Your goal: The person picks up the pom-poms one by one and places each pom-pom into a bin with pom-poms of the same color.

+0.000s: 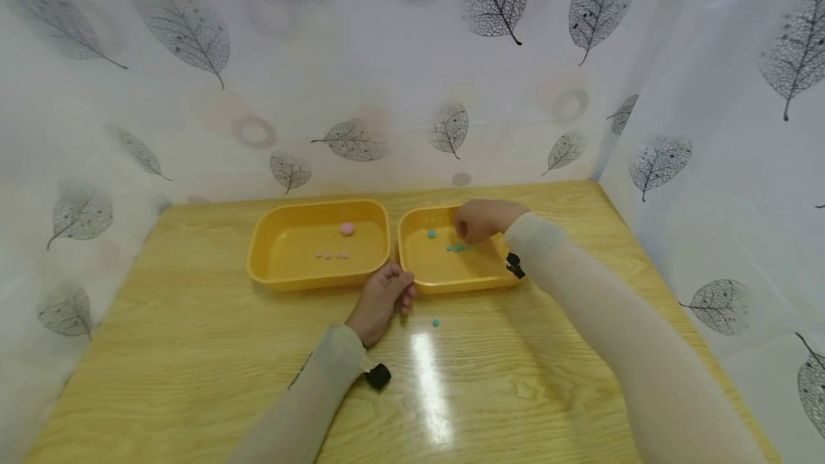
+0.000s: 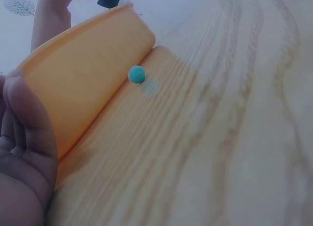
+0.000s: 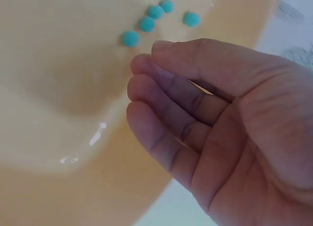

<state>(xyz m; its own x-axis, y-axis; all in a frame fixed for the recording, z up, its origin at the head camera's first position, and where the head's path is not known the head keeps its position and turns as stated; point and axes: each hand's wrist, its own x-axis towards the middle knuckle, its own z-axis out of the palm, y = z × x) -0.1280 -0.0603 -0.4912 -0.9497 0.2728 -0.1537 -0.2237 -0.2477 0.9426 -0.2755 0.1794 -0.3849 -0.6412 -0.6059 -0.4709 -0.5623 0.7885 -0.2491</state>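
Note:
My left hand (image 1: 382,301) holds the near left corner of the right yellow tray (image 1: 464,283), its thumb by the rim. Over the far right side of this tray hangs my right hand (image 1: 482,220). In the right wrist view its fingers (image 3: 161,128) are loosely bent, with nothing visible between them. Several small turquoise balls (image 3: 147,24) lie in a short row on the tray floor, with a separate ball (image 3: 191,19) to one side. One more turquoise ball (image 2: 136,74) sits on the table just outside the tray's near wall.
Left of my hands stands a wider yellow tray (image 1: 316,281) with a large pink ball (image 1: 347,228) and several tiny pink balls (image 1: 328,256). A wooden table (image 1: 193,349) carries both trays. White leaf-patterned cloth (image 1: 387,77) closes off the back and sides.

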